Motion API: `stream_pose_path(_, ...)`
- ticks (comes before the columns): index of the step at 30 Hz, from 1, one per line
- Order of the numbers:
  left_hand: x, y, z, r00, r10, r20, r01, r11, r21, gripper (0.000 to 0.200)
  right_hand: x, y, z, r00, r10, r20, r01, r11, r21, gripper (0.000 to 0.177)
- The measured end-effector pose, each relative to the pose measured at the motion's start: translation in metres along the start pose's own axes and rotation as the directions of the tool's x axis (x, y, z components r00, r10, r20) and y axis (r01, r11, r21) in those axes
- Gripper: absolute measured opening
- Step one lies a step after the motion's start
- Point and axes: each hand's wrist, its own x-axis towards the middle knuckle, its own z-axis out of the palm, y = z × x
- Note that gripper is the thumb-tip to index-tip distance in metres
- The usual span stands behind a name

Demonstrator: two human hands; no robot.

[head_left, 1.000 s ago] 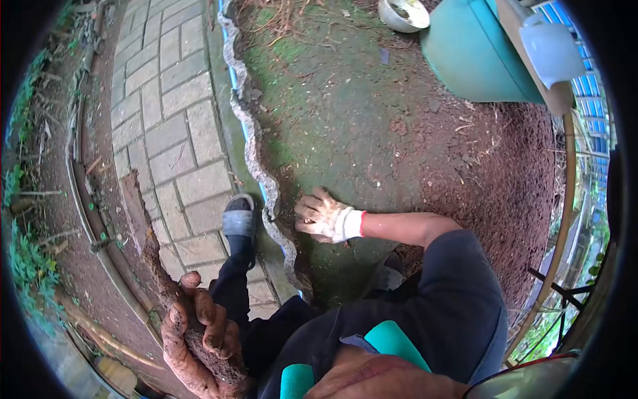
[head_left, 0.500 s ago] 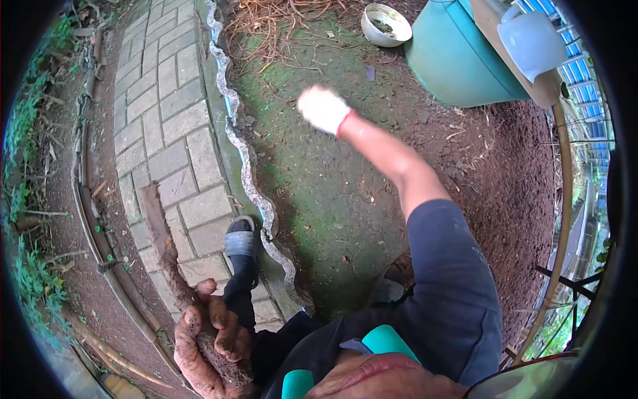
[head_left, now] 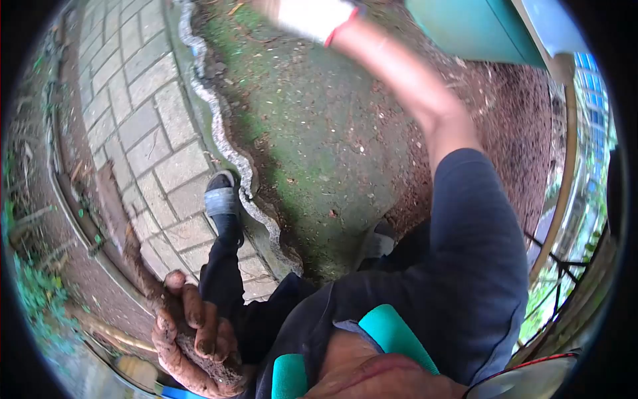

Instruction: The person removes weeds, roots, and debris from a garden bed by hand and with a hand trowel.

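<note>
My left hand (head_left: pixel 196 336), bare and smeared with soil, is low at the left with its fingers wrapped round a long, narrow, soil-caked brown tool (head_left: pixel 121 216). The tool's flat end points up and away over the paving; its exact kind is hard to tell under the dirt. At the top edge is my right hand (head_left: pixel 312 16), in a white glove with a red cuff. It is raised over the mossy ground (head_left: pixel 319 126), smeared by motion and partly cut off by the frame, so its fingers cannot be made out.
Paving bricks (head_left: pixel 143 100) run along the left, edged by a wavy concrete border (head_left: pixel 222 133). A large green tub (head_left: pixel 478 30) stands at the upper right, a pale container (head_left: pixel 551 23) above it. A bamboo pole (head_left: pixel 565 173) curves down the right side. My sandalled foot (head_left: pixel 220 199) is on the paving.
My right hand has swung up to the frame's top edge. The view has shifted, taking the white bowl and the heap of roots mostly out of sight. My left hand keeps hold of the tool.
</note>
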Motion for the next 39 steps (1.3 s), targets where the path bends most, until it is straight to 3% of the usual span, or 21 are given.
stream_pose_path(1,0.001,0.002,-0.001,1.0,0.005,-0.003,-0.005,0.999,0.034,0.044,-0.045,-0.009,0.038,0.939,-0.015,0.344,-0.022,0.994,0.104,0.028)
stream_pose_path(2,0.003,0.005,0.0,1.0,0.001,-0.025,0.0,0.998,0.061,0.044,-0.096,-0.008,0.095,0.94,-0.327,-0.098,0.325,0.945,-0.037,0.035)
stream_pose_path(3,0.007,0.005,0.001,1.0,-0.015,-0.006,0.015,0.998,0.067,0.044,-0.135,-0.022,0.114,0.919,-0.376,0.119,0.37,0.927,0.065,0.039)
stream_pose_path(5,0.016,0.002,0.001,0.999,-0.032,0.019,0.031,0.997,0.074,0.044,-0.156,-0.037,0.132,0.729,-0.638,-0.25,0.683,0.702,0.201,0.043)
stream_pose_path(6,0.018,0.001,0.001,0.999,-0.042,0.014,0.041,0.996,0.078,0.044,-0.141,-0.026,0.141,0.732,-0.638,-0.24,0.681,0.699,0.22,0.044)
stream_pose_path(8,0.015,-0.002,0.0,0.998,-0.066,-0.011,0.066,0.995,0.076,0.044,-0.098,0.003,0.122,0.919,-0.369,0.14,0.362,0.929,0.071,0.045)
stream_pose_path(9,0.015,-0.003,0.001,0.997,-0.075,-0.004,0.075,0.995,0.072,0.044,-0.077,0.024,0.126,0.998,-0.048,-0.028,0.045,0.995,-0.088,0.042)
stream_pose_path(10,0.016,-0.001,0.001,0.996,-0.094,-0.007,0.094,0.991,0.093,0.044,-0.061,0.046,0.126,0.954,0.261,-0.147,-0.294,0.907,-0.301,0.049)
stream_pose_path(11,0.017,0.003,0.002,0.993,-0.114,-0.011,0.115,0.987,0.114,0.044,-0.062,0.071,0.131,0.835,0.331,-0.44,-0.46,0.858,-0.228,0.052)
stream_pose_path(12,0.017,0.006,0.002,0.991,-0.136,-0.018,0.137,0.983,0.125,0.044,-0.074,0.089,0.118,0.825,0.412,-0.386,-0.499,0.852,-0.156,0.048)
stream_pose_path(13,0.018,0.01,0.001,0.991,-0.135,-0.025,0.137,0.981,0.138,0.044,-0.096,0.111,0.094,0.898,0.414,-0.148,-0.429,0.898,-0.093,0.039)
stream_pose_path(15,0.021,0.009,-0.002,0.992,-0.122,-0.036,0.126,0.981,0.145,0.044,-0.152,0.149,0.071,0.952,0.301,-0.06,-0.304,0.902,-0.307,0.025)
stream_pose_path(17,0.023,-0.001,0.0,0.996,-0.067,-0.057,0.075,0.986,0.151,0.044,-0.195,0.19,0.056,0.842,0.533,0.083,-0.458,0.789,-0.41,0.034)
stream_pose_path(19,0.028,-0.006,-0.006,0.997,-0.063,-0.043,0.071,0.977,0.201,0.044,-0.237,0.229,0.065,0.795,0.606,-0.024,-0.545,0.696,-0.467,0.053)
stream_pose_path(21,0.032,-0.02,-0.007,0.996,-0.035,-0.078,0.059,0.94,0.336,0.044,-0.255,0.268,0.081,0.874,0.485,0.0,-0.461,0.831,-0.313,0.049)
stream_pose_path(25,0.048,-0.054,-0.012,0.988,-0.06,-0.146,0.126,0.858,0.498,0.044,-0.267,0.219,0.099,0.83,0.553,-0.077,-0.558,0.824,-0.094,0.042)
stream_pose_path(26,0.055,-0.06,-0.018,0.985,-0.091,-0.148,0.155,0.847,0.508,0.043,-0.282,0.219,0.121,0.85,0.47,-0.238,-0.488,0.873,-0.017,0.045)
stream_pose_path(27,0.06,-0.066,-0.021,0.984,-0.112,-0.142,0.17,0.84,0.515,0.043,-0.288,0.198,0.088,0.857,0.493,-0.15,-0.472,0.868,0.156,0.051)
stream_pose_path(31,0.068,-0.1,-0.028,0.957,-0.065,-0.283,0.241,0.721,0.649,0.04,-0.304,0.246,0.043,0.757,0.652,-0.031,-0.653,0.757,-0.017,0.046)
stream_pose_path(32,0.066,-0.107,-0.026,0.954,-0.067,-0.291,0.252,0.703,0.665,0.039,-0.318,0.269,0.068,0.756,0.557,-0.344,-0.627,0.768,-0.133,0.049)
stream_pose_path(39,0.064,-0.133,-0.032,0.964,-0.031,-0.264,0.226,0.62,0.751,0.037,-0.26,0.202,0.076,0.838,0.517,-0.174,-0.493,0.854,0.164,0.048)
